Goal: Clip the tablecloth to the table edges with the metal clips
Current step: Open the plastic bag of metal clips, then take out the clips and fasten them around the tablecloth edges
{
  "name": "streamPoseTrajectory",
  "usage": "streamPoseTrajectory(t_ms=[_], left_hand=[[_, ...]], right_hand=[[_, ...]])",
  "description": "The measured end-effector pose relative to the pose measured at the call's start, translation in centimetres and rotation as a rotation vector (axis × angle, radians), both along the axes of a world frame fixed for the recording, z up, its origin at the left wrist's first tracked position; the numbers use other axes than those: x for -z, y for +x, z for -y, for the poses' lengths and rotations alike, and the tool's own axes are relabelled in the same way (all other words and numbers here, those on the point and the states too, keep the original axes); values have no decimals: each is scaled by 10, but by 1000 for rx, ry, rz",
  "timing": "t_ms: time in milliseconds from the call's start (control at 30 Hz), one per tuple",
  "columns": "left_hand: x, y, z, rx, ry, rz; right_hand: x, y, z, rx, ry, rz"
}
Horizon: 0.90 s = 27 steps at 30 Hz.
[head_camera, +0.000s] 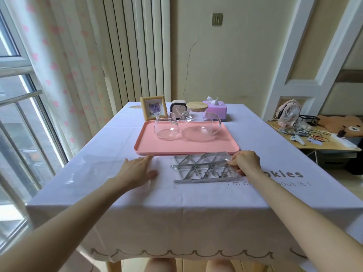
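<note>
Metal clips [204, 169], flat triangular pieces in two rows, lie inside a clear packet [225, 155] on the tablecloth [176, 213], near the middle of the table and just in front of the near rim of a pink tray [186, 147]. The right hand [245, 161] grips the right end of the packet, its fingers curled round that edge. The left hand [137, 169] lies palm down to the left of the packet and apart from it, fingers straight and slightly spread, holding nothing. A sheet of clear film [88, 169] lies beside it toward the left edge; whether the palm touches the film or only the cloth cannot be told.

The lilac tablecloth covers the whole top and hangs over the near edge, where a scalloped line runs along its hem; dark lettering is printed near the right hand. On the tray stand a glass cup [167, 126] and, to its right, a glass teapot [198, 124] with a wooden lid. Along the far edge stand a framed picture [152, 107], a small dark clock [176, 108] and a purple tissue box [216, 110].
</note>
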State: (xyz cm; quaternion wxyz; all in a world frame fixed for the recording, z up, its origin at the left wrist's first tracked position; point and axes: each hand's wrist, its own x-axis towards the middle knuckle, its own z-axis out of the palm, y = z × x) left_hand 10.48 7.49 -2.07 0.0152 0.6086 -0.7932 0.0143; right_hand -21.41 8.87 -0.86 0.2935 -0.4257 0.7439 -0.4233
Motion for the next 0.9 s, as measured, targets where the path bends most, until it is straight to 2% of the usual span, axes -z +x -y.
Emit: streamPoseTrajectory(t_ms=[67, 200, 300, 367, 433, 533, 600, 700, 800, 900], left_hand=[[4, 15, 5, 56, -14, 31], [-1, 59, 13, 243, 16, -34], [-5, 83, 22, 358, -121, -31], [-6, 88, 28, 277, -145, -46], [-5, 88, 31, 184, -90, -71], [-5, 87, 36, 159, -52, -175], [-9, 85, 36, 156, -67, -267], [-15, 67, 32, 85, -168, -277], [-21, 37, 25, 187, -369, -330], [-25, 5, 19, 339, -400, -347]], right_hand=[[-2, -3, -4, 0, 4, 3], [-2, -6, -5, -18, 5, 27], [-1, -6, -2, -63, 5, 57], [1, -4, 0, -106, -9, 91], [5, -2, 2, -145, -18, 103], [7, 2, 4, -173, -21, 71], [6, 3, 4, -170, -33, 45], [3, 6, 4, -162, -51, -45], [1, 9, 5, -163, -85, 21], [-2, 11, 6, -149, -130, 74]])
